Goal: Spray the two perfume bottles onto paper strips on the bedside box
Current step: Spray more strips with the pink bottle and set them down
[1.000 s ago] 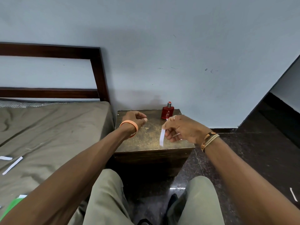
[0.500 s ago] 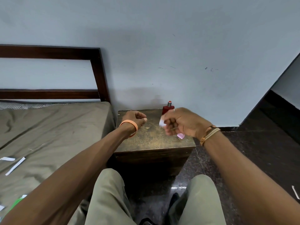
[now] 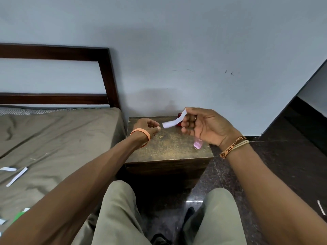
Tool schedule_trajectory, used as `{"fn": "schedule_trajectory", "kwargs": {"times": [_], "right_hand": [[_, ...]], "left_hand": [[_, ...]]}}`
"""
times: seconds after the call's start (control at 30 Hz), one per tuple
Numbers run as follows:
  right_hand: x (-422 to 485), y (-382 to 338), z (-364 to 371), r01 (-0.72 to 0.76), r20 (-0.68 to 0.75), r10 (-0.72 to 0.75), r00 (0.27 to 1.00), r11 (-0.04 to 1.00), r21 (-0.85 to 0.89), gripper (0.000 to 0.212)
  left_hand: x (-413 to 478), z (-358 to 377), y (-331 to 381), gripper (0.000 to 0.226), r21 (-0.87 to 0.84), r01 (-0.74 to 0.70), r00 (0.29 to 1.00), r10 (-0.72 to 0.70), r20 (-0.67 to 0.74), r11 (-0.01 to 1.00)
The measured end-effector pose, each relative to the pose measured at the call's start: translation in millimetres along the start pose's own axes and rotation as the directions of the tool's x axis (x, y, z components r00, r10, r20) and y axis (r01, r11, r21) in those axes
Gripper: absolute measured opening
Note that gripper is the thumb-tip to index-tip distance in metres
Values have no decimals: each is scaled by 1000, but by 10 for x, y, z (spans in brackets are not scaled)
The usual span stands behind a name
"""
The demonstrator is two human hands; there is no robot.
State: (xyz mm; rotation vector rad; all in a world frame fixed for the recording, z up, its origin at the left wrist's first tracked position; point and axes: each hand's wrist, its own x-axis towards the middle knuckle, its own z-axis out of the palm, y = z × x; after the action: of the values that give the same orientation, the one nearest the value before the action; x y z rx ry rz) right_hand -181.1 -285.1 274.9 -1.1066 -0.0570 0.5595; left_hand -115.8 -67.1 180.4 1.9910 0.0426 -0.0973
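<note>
My right hand [image 3: 201, 126] is raised over the back of the brown bedside box [image 3: 168, 149] and pinches a white paper strip [image 3: 174, 121] that curls out to the left. Behind the strip and hand only a sliver of the red perfume bottle [image 3: 179, 114] shows. A small pink perfume bottle [image 3: 197, 143] stands on the box near its right edge, partly hidden under my right palm. My left hand [image 3: 147, 127], with an orange wristband, hovers loosely curled over the box's back left, holding nothing; its fingertips are just short of the strip's free end.
A bed [image 3: 53, 147] with a dark wooden headboard [image 3: 106, 76] lies to the left, with loose paper strips [image 3: 16, 175] and a green item [image 3: 20, 215] on the sheet. Another strip [image 3: 321, 207] lies on the dark floor at right. My knees are in front of the box.
My right hand rose and turned palm-up, swinging the strip from hanging down to pointing left. The pink bottle came into view; the red one is now mostly hidden. The left hand barely moved.
</note>
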Motion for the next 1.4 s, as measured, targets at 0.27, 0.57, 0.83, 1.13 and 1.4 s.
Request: {"fn": "schedule_trajectory", "kwargs": {"times": [0.27,0.57,0.83,1.13,1.4], "right_hand": [[40,92,-37,-93,26,96,995,991,-96,13],[179,328,-175,-188,-77,173,982,934,-302,13],[536,728,-316,-259,-373,-96,923,561,-786,13],[1369,942,-520,-257,-328,-77,942,466,-847,17],[2253,1131,-799,-379,-325,198,925,408,-830,16]], "left_hand": [[29,32,-86,11,-9,23,999,-23,27,1000],[65,76,-275,8,-2,52,997,-52,61,999],[152,152,-401,8,-94,135,981,-119,151,986],[549,183,-790,8,-57,170,980,-163,118,984],[1187,174,-1205,8,-86,220,976,-219,20,972]]}}
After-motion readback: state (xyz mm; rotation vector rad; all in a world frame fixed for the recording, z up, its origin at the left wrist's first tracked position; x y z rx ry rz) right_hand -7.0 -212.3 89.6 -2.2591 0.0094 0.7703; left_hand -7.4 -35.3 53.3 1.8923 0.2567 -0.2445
